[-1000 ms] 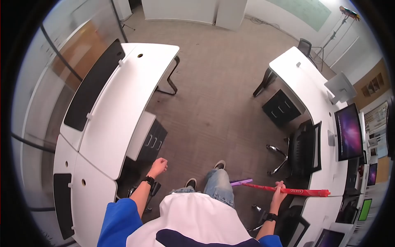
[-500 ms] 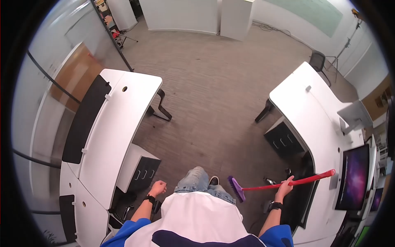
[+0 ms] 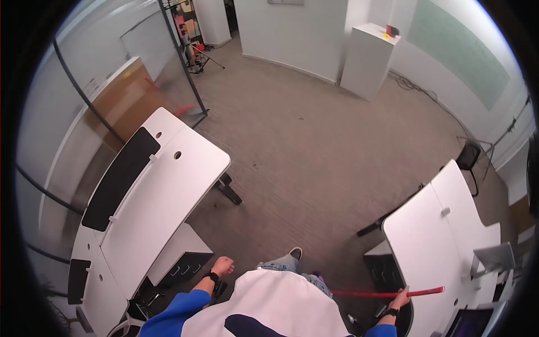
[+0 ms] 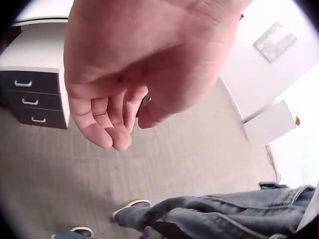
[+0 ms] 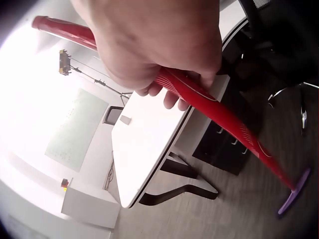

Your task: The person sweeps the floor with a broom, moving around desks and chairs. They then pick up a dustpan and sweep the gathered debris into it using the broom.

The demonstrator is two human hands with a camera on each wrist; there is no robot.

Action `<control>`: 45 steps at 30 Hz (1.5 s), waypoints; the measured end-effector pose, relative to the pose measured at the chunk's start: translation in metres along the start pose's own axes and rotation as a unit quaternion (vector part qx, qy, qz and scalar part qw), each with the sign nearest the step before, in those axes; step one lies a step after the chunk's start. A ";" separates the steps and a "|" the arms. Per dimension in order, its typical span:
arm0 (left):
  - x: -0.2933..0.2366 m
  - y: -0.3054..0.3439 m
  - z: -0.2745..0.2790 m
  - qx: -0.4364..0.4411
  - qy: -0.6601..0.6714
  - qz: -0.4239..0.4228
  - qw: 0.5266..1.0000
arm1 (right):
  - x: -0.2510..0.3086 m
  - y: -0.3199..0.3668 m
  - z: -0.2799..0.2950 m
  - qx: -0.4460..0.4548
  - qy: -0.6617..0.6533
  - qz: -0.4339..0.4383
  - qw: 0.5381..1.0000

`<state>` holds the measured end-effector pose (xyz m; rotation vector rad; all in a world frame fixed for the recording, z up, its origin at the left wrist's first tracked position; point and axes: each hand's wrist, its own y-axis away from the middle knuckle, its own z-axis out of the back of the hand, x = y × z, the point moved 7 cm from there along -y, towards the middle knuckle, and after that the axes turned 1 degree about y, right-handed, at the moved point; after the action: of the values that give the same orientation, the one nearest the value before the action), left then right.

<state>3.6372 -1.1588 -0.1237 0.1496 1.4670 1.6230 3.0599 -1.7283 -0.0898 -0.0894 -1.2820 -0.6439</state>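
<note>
Broom [image 5: 232, 124], red handle [image 5: 199, 101], purple head [image 5: 295, 192]; right hand [image 5: 159, 40] clamped round handle; left hand [image 4: 149, 50] apart, fingers [image 4: 98, 135] loosely curled.

this looks like an office. the left desk [image 3: 160, 202] has a round cable hole [image 3: 177, 155] near its far corner, a dark panel [image 3: 120, 180] along its outer side, and a drawer unit [image 3: 177, 253] under its inner edge. the right desk [image 3: 421, 241] bears a silver-backed screen [image 3: 494, 256] on its outer side; a chair [image 3: 469, 154] stands beyond its far corner. a pale green board [image 3: 460, 53] spans the wall behind.
</note>
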 end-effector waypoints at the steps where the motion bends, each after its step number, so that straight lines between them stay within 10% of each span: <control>1: -0.037 -0.003 -0.012 0.008 -0.016 -0.030 0.999 | 0.004 -0.019 -0.011 -0.009 0.013 -0.016 1.000; 10: -0.220 -0.028 -0.061 -0.023 -0.048 -0.138 0.989 | 0.007 -0.148 -0.081 -0.013 0.066 -0.025 0.997; 12: -0.222 -0.035 -0.067 -0.044 -0.021 -0.125 0.991 | -0.055 -0.209 -0.076 -0.072 0.047 -0.081 0.993; 30: -0.288 -0.056 -0.152 -0.072 0.014 0.009 0.997 | 0.058 -0.163 -0.263 0.041 0.177 -0.093 0.979; 37: -0.285 -0.109 -0.133 -0.101 0.020 0.012 0.995 | 0.118 -0.071 -0.447 0.094 0.207 -0.087 0.970; 45: -0.343 -0.209 -0.076 -0.143 0.077 0.105 0.981 | 0.145 -0.009 -0.804 0.334 0.268 0.041 0.903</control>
<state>3.8972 -1.4716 -0.1616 0.0154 1.3473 2.0381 3.7662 -2.1213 -0.2078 0.5650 -0.8920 -0.1047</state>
